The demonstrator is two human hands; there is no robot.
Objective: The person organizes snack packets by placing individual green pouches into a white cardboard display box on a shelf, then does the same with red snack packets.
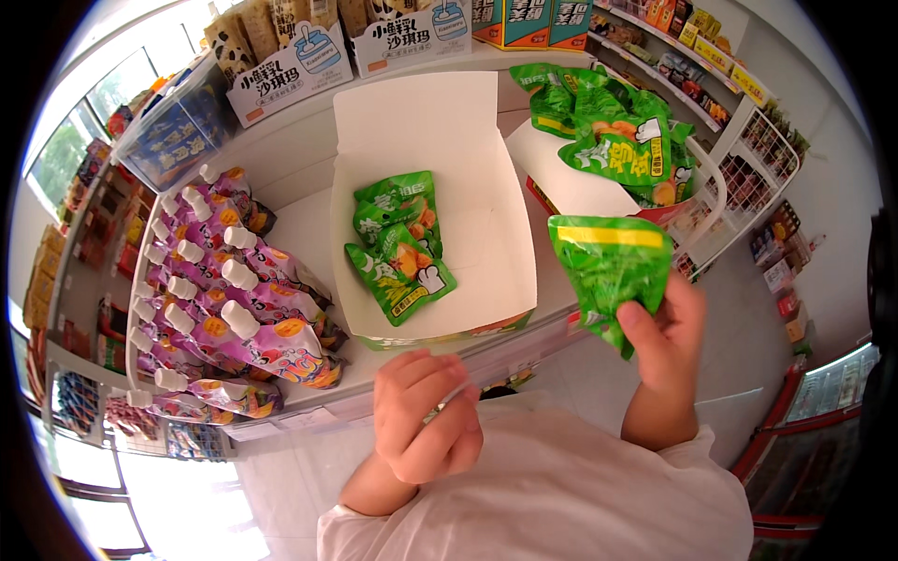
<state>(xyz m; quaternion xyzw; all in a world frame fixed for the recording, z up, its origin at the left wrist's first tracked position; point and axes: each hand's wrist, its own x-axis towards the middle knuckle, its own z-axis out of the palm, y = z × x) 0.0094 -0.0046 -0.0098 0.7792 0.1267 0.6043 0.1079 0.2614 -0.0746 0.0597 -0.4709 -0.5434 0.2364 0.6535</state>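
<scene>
My right hand (662, 327) grips a green snack packet (608, 271) upright, right of an open white carton (482, 234). Two similar packets (398, 271) lie overlapping inside that carton, its lid folded back. My left hand (426, 416) is curled below the carton's front edge, with a thin grey object across its fingers that I cannot make out. A second box (571, 187) at the back right holds a heap of green packets (617, 140).
Purple pouches (234, 299) with white caps fill the shelf's left side, below a clear plastic bin (173, 131). Snack boxes (290, 84) line the back. A white wire rack (748, 168) and shelving (683, 47) stand at the right, more shelves (75, 243) at the far left.
</scene>
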